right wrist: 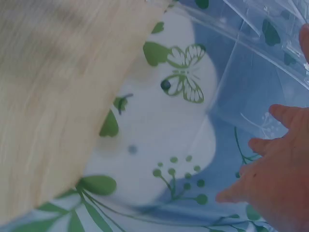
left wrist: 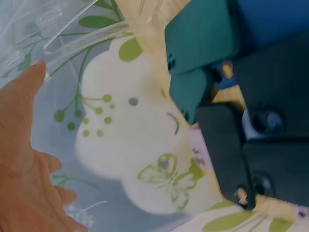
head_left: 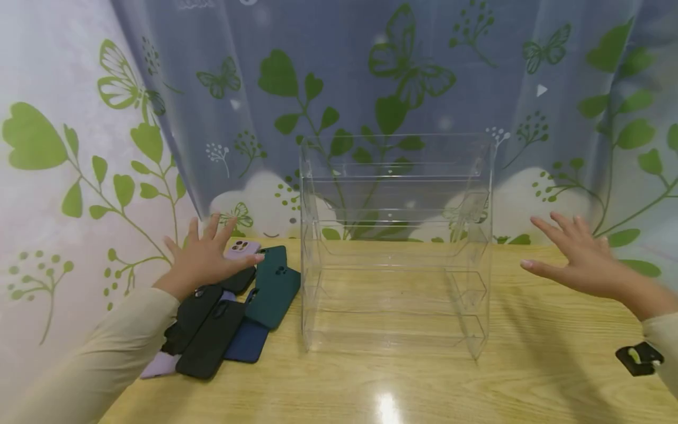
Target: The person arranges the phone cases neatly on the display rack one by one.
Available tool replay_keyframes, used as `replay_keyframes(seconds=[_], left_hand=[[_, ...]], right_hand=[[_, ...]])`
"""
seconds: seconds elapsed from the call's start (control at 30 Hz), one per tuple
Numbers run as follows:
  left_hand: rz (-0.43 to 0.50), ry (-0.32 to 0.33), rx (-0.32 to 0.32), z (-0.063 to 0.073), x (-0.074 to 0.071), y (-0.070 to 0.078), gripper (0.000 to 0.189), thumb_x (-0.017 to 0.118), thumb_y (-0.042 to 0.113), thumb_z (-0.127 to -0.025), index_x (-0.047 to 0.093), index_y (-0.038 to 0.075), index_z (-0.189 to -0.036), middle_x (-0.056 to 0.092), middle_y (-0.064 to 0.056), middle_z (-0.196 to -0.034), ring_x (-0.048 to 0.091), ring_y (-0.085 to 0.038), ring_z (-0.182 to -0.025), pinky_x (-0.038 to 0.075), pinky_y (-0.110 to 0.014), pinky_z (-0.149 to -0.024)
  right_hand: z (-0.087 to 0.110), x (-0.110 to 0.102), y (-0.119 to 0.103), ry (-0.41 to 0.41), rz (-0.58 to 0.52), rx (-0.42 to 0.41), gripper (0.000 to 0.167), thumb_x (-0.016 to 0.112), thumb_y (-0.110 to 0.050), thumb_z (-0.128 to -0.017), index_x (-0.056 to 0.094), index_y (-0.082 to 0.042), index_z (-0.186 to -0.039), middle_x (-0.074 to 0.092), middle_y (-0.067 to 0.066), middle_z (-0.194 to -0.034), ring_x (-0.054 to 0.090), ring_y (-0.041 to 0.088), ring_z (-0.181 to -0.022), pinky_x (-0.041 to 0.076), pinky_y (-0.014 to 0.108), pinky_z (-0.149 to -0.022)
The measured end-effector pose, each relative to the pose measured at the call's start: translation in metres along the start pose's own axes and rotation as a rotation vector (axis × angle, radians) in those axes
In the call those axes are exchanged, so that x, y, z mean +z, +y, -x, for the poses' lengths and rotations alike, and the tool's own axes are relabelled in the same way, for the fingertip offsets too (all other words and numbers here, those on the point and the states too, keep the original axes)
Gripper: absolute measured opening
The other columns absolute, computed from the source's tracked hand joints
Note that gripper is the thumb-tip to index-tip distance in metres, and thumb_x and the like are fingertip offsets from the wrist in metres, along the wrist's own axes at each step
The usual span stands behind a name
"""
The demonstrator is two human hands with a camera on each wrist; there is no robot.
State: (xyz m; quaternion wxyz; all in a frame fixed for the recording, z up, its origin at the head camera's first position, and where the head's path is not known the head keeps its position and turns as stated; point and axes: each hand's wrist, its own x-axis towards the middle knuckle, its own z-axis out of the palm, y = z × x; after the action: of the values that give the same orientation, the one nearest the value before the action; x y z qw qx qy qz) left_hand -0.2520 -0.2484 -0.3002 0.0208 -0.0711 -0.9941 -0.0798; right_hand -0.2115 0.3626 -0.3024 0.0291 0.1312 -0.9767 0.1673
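Note:
My left hand (head_left: 203,259) hovers with fingers spread above a pile of phone cases at the left of the table. In the pile are black cases (head_left: 212,338), dark green cases (head_left: 272,294), a navy case (head_left: 248,341) and lilac cases (head_left: 160,365); the left wrist view shows the green case (left wrist: 203,38) beside black ones. On the other side, my right hand (head_left: 580,259) is held in the air with fingers extended, touching nothing. Between the hands stands a clear acrylic tiered rack (head_left: 397,262), with no cases on its shelves.
The light wood table (head_left: 402,383) runs back to a curtain (head_left: 339,35) printed with green leaves and butterflies. A black strap with a device (head_left: 639,358) sits at the right wrist. The rack's transparent edges are faint against the curtain.

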Motion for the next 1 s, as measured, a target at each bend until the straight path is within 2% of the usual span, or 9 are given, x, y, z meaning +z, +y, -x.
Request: replay_keyframes(seconds=[0.13,0.37,0.43,0.6,0.73,1.0], left_hand=[[0.016,0.001,0.035,-0.002,0.017,0.002,0.106,0.05,0.076,-0.08,0.01,0.015,-0.156,0.003,-0.025,-0.158,-0.009,-0.056,-0.138,-0.005,-0.082,-0.093],[0.094,0.04,0.04,-0.002,0.059,0.004,0.105,0.059,0.071,-0.078,0.019,0.012,-0.154,0.01,-0.024,-0.157,0.003,-0.051,-0.141,0.002,-0.078,-0.099],[0.12,0.05,0.037,-0.002,0.07,0.005,0.105,0.061,0.07,-0.077,0.018,0.013,-0.155,0.011,-0.024,-0.157,0.005,-0.05,-0.141,0.003,-0.078,-0.099],[0.16,0.085,0.014,-0.003,0.099,0.009,0.108,0.064,0.068,-0.076,0.021,0.005,-0.153,0.014,-0.027,-0.155,0.013,-0.048,-0.141,0.008,-0.075,-0.102],[0.177,0.118,-0.008,-0.005,0.12,0.012,0.106,0.069,0.062,-0.076,0.026,0.001,-0.151,0.021,-0.029,-0.153,0.023,-0.047,-0.138,0.014,-0.071,-0.105],[0.193,0.159,-0.034,-0.009,0.146,0.018,0.102,0.075,0.053,-0.076,0.032,-0.008,-0.145,0.033,-0.03,-0.147,0.037,-0.047,-0.131,0.023,-0.065,-0.106]], right_hand=[[0.002,0.011,-0.004,-0.023,-0.098,-0.033,0.088,0.061,-0.036,-0.093,0.004,-0.012,-0.156,-0.007,0.03,-0.155,-0.02,0.053,-0.136,-0.002,0.082,-0.091],[0.013,0.04,-0.022,-0.021,-0.207,-0.05,0.084,0.065,-0.033,-0.092,0.015,-0.007,-0.154,0.014,0.033,-0.152,0.018,0.059,-0.132,0.027,0.075,-0.088],[0.017,0.048,-0.028,-0.019,-0.232,-0.045,0.081,0.064,-0.034,-0.092,0.018,-0.006,-0.153,0.02,0.033,-0.151,0.024,0.059,-0.13,0.03,0.074,-0.088],[0.022,0.066,-0.04,-0.006,-0.298,-0.018,0.075,0.064,-0.034,-0.093,0.028,-0.001,-0.149,0.031,0.034,-0.146,0.033,0.059,-0.125,0.034,0.07,-0.092],[0.026,0.078,-0.048,0.02,-0.365,0.007,0.069,0.063,-0.032,-0.093,0.035,0.004,-0.145,0.038,0.033,-0.141,0.04,0.054,-0.124,0.037,0.06,-0.097],[0.028,0.09,-0.059,0.141,-0.473,0.059,0.054,0.062,-0.03,-0.094,0.05,0.0,-0.137,0.055,0.026,-0.13,0.055,0.04,-0.116,0.053,0.035,-0.086]])
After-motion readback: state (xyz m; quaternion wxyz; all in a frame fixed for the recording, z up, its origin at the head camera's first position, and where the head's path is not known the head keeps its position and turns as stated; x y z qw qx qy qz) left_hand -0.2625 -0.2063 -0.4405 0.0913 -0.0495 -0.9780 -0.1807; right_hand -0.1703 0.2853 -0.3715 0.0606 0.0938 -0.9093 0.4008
